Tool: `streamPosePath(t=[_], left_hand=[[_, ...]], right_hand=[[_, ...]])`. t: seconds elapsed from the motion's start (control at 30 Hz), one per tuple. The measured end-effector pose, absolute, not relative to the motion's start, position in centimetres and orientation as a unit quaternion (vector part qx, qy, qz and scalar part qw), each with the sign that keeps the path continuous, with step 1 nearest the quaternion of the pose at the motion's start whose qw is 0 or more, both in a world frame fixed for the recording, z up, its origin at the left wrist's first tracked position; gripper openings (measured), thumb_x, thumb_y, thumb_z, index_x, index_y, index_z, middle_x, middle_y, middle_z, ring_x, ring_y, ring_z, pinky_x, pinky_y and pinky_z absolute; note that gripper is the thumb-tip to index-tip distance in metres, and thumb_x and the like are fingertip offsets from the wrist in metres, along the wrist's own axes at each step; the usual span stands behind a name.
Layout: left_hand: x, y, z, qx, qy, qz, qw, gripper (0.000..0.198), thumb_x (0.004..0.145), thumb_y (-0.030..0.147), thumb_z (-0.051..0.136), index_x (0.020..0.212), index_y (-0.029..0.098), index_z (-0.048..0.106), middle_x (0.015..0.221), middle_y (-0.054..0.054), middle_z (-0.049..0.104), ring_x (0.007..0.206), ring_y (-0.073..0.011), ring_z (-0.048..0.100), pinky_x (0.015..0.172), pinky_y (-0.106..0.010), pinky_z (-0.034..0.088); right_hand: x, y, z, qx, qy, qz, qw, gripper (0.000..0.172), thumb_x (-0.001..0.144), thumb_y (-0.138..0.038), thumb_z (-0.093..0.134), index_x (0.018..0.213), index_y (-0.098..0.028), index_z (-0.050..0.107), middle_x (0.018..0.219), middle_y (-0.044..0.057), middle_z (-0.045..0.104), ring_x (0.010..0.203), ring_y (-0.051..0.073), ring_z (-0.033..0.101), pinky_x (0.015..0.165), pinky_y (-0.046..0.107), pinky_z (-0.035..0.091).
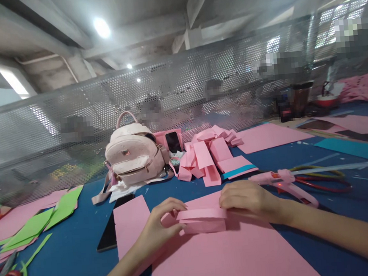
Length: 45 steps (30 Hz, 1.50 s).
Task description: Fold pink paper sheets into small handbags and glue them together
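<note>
blue desk [68, 249]: your left hand [159, 225] and right hand [248, 199] pinch a folded pink strip [202, 214]; uneven pulling could crease it.

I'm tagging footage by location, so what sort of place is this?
Probably a shared craft workroom or small workshop: the blue tabletop bears a heap of folded pink paper and a pink glue gun, and a perforated metal partition runs behind.
</note>
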<state>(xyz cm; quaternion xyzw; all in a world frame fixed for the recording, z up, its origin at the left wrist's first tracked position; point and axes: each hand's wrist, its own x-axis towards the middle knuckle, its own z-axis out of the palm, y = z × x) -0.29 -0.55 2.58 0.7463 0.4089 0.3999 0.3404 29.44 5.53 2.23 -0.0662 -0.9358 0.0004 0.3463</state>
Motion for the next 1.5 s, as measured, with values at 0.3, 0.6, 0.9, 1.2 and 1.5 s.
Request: streamPosePath(t=[0.3, 0.6, 0.9, 1.2, 1.5], left_hand=[[-0.4, -0.3, 2.2, 0.718, 0.409, 0.414, 0.381, 0.012, 0.077, 0.017, 0.071, 0.088, 0.019, 0.071, 0.101, -0.008, 0.069, 0.098, -0.0230, 0.064, 0.087, -0.032, 0.046], [-0.3, -0.4, 2.2, 0.682, 0.425, 0.418, 0.425, 0.009, 0.078, 0.026, 0.072, 0.083, 0.018, 0.071, 0.097, -0.008, 0.068, 0.092, -0.0225, 0.063, 0.079, -0.029, 0.046], [0.3, -0.2, 2.1, 0.610, 0.419, 0.428, 0.519, 0.029, 0.074, 0.042, 0.080, 0.086, 0.016, 0.073, 0.088, -0.006, 0.069, 0.076, -0.0179, 0.060, 0.070, -0.026, 0.045], [0.2, -0.6, 1.5, 0.420, 0.416, 0.459, 0.663, 0.029, 0.076, 0.041, 0.080, 0.080, 0.014, 0.070, 0.067, 0.001, 0.057, 0.059, -0.0083, 0.051, 0.060, -0.020, 0.038], [0.9, -0.3, 1.5, 0.445, 0.392, 0.477, 0.648, 0.028, 0.074, 0.035, 0.082, 0.076, 0.016, 0.061, 0.085, -0.006, 0.069, 0.073, -0.0147, 0.059, 0.067, -0.026, 0.043]], right_hand=[[29.1, 5.0, 2.1, -0.108, -0.919, 0.066, 0.374, 0.012, 0.096, -0.017, 0.053, 0.091, -0.018, 0.064, 0.084, 0.007, 0.069, 0.081, 0.018, 0.062, 0.073, 0.029, 0.049], [28.4, 4.4, 2.0, -0.192, -0.878, 0.147, 0.412, 0.007, 0.087, -0.013, 0.060, 0.087, -0.020, 0.063, 0.083, 0.004, 0.068, 0.079, 0.018, 0.059, 0.074, 0.030, 0.047], [26.8, 5.2, 2.0, -0.336, -0.740, 0.426, 0.398, 0.005, 0.075, -0.018, 0.058, 0.081, -0.019, 0.059, 0.084, 0.000, 0.061, 0.073, 0.015, 0.057, 0.065, 0.025, 0.045], [26.1, 6.0, 1.1, -0.355, -0.694, 0.523, 0.346, 0.014, 0.075, -0.030, 0.064, 0.073, -0.018, 0.056, 0.070, -0.001, 0.059, 0.067, 0.014, 0.058, 0.066, 0.025, 0.044], [26.6, 5.9, 0.3, -0.340, -0.691, 0.553, 0.318, 0.013, 0.072, -0.025, 0.067, 0.072, -0.018, 0.056, 0.068, -0.003, 0.059, 0.068, 0.014, 0.057, 0.068, 0.024, 0.045]])
